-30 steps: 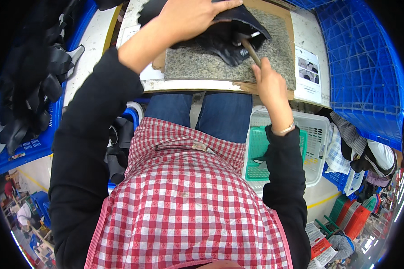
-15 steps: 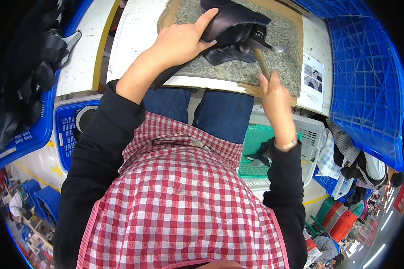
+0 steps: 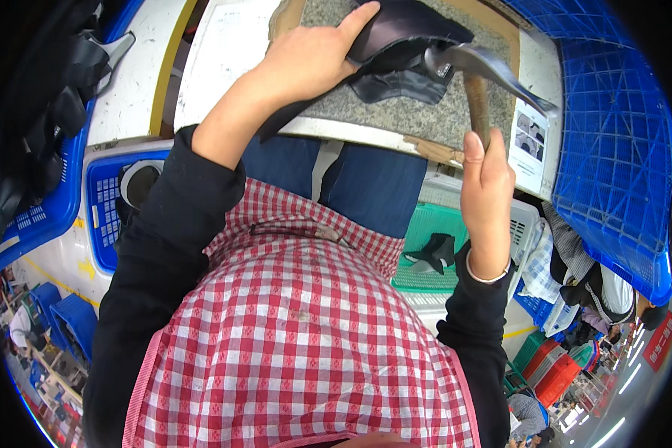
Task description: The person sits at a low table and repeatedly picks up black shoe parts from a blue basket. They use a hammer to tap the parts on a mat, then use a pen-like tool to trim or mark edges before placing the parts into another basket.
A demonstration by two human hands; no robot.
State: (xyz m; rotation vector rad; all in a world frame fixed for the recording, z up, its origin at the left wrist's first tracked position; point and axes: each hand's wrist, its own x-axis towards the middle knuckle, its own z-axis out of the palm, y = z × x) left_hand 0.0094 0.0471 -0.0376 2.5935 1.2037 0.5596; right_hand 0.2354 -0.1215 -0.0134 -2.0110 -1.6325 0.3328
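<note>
My left hand (image 3: 310, 63) grips a black leather shoe upper (image 3: 411, 26), its index finger stretched along the outside and the other fingers partly hidden beneath. The upper lies folded over on a speckled stone slab (image 3: 418, 119), with a lower flap of it spread flat. In my right hand (image 3: 487, 194) is a hammer (image 3: 476, 104), held by its wooden handle. The curved metal head is raised, smeared a little by motion, and overlaps the upper's right end in view; whether it touches cannot be told.
A white workbench (image 3: 216, 67) surrounds the slab, with a printed sheet (image 3: 529, 145) at its right. Tall blue crates (image 3: 612, 142) stand at the right. Below the bench is a green basket (image 3: 425, 224) with black pieces. Another blue basket (image 3: 108, 224) sits at the left.
The hammer has risen off the upper and swung right, toward me, with my right hand. My left hand and the upper have shifted slightly in view.
</note>
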